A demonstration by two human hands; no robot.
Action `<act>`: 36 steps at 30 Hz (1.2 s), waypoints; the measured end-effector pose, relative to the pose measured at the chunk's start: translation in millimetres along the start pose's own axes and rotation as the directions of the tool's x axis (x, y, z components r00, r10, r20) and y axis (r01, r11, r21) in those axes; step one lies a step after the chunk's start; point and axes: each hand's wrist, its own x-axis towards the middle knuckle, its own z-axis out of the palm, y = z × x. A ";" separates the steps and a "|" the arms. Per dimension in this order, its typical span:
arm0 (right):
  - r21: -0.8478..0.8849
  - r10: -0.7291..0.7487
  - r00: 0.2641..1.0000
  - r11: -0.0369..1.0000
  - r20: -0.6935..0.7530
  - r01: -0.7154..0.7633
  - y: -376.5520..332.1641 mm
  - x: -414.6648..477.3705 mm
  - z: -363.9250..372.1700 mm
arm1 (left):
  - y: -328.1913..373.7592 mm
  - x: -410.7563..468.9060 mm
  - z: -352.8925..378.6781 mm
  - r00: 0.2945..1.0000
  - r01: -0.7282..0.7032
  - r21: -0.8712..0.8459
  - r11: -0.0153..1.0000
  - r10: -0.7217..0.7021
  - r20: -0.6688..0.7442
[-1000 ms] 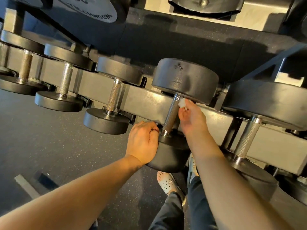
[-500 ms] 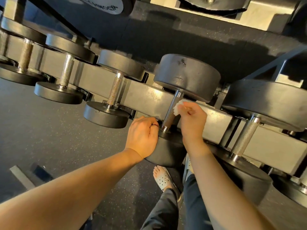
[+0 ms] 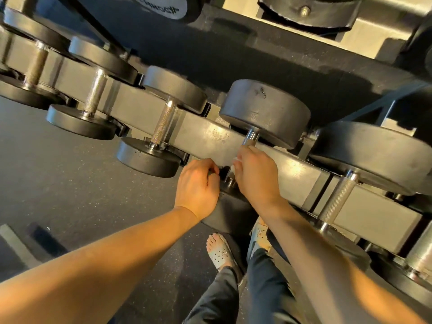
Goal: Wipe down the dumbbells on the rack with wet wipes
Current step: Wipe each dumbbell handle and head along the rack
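Observation:
A black dumbbell (image 3: 266,111) lies across the grey rack (image 3: 210,139) in the middle of the head view. My right hand (image 3: 256,175) is wrapped round the lower part of its metal handle (image 3: 250,137), with a white wet wipe (image 3: 236,160) just showing at the fingertips. My left hand (image 3: 198,187) rests curled over the top edge of the dumbbell's near head (image 3: 230,212). Most of the handle and the wipe are hidden under my right hand.
Smaller dumbbells (image 3: 149,136) line the rack to the left, larger ones (image 3: 374,155) to the right. Dark rubber floor (image 3: 70,183) spreads below left. My feet in grey clogs (image 3: 221,253) stand just under the rack. Weight plates (image 3: 306,10) hang at the top.
My right hand has slid down the handle with the wipe, from just under the far head towards the near head. My left hand has stayed on the near head.

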 end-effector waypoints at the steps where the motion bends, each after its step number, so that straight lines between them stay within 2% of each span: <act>1: -0.088 -0.073 0.996 0.994 -0.042 0.069 0.0 6.4 0.4 | 0.0 -0.2 0.1 1.000 0.006 -0.020 1.000 -0.007 -0.006; 4: -0.239 -0.133 0.991 0.963 -0.030 0.122 0.2 23.0 -3.6 | 0.1 -2.3 1.5 0.999 0.022 -0.057 0.998 -0.024 -0.036; 6: -0.209 -0.142 0.977 0.962 0.159 0.174 -8.1 22.4 -5.8 | -1.0 -3.5 2.7 0.997 0.036 -0.079 0.996 -0.042 -0.070; 9: -0.135 -0.121 0.842 0.966 0.525 0.222 -25.3 20.3 -10.8 | -3.8 -1.8 3.1 0.978 0.126 -0.146 0.981 -0.147 -0.145; 11: -0.190 -0.179 0.758 0.909 0.628 0.372 -30.4 31.5 -18.6 | -5.4 -1.4 3.4 0.964 0.162 -0.196 0.967 -0.197 -0.177; 13: -0.304 -0.216 0.705 0.789 0.676 0.534 -35.1 48.0 -24.5 | -4.8 -2.0 3.4 0.966 0.164 -0.188 0.968 -0.197 -0.170; 14: -0.367 -0.203 0.703 0.736 0.682 0.569 -38.8 56.0 -27.7 | -4.0 -3.0 3.4 0.967 0.168 -0.177 0.970 -0.197 -0.159; 17: -0.555 -0.127 0.779 0.633 0.614 0.540 -53.2 72.0 -30.7 | -3.1 -5.8 2.4 0.969 0.185 -0.167 0.969 -0.208 -0.135; 19: -0.595 -0.052 0.789 0.627 0.612 0.503 -60.2 75.4 -25.1 | -2.8 -6.2 1.4 0.963 0.201 -0.178 0.963 -0.227 -0.143; 22: -0.540 0.051 0.690 0.665 0.722 0.516 -64.3 64.5 -17.1 | -1.3 -6.6 -0.4 0.933 0.261 -0.228 0.938 -0.305 -0.189; 25: -0.394 -0.008 0.544 0.682 0.839 0.617 -62.9 58.2 -18.0 | 0.4 -7.3 -0.7 0.914 0.285 -0.247 0.926 -0.340 -0.221; 27: -0.372 -0.023 0.520 0.670 0.854 0.642 -61.4 68.0 -19.9 | 1.4 -7.3 -1.1 0.914 0.284 -0.235 0.930 -0.337 -0.227; 28: -0.405 -0.016 0.532 0.631 0.846 0.662 -61.9 73.7 -20.4 | 2.0 -6.9 -1.4 0.915 0.284 -0.220 0.933 -0.333 -0.229; 31: -0.556 -0.017 0.638 0.472 0.770 0.684 -64.4 87.2 -19.7 | 3.1 -6.6 -0.9 0.919 0.274 -0.201 0.940 -0.318 -0.232; 32: -0.570 -0.020 0.651 0.462 0.759 0.679 -59.6 84.7 -23.1 | 3.4 -6.6 -1.0 0.921 0.268 -0.200 0.942 -0.312 -0.233; 33: -0.576 -0.034 0.679 0.500 0.733 0.646 -55.7 83.8 -21.9 | 3.6 -6.6 -0.9 0.922 0.263 -0.201 0.944 -0.307 -0.236; 35: -0.545 -0.036 0.752 0.667 0.658 0.509 -41.7 78.6 -27.2 | 4.1 -7.3 -1.0 0.919 0.262 -0.205 0.943 -0.308 -0.245; 36: -0.499 -0.095 0.796 0.733 0.598 0.462 -31.7 72.8 -34.2 | 4.8 -7.6 -1.2 0.917 0.264 -0.206 0.942 -0.311 -0.249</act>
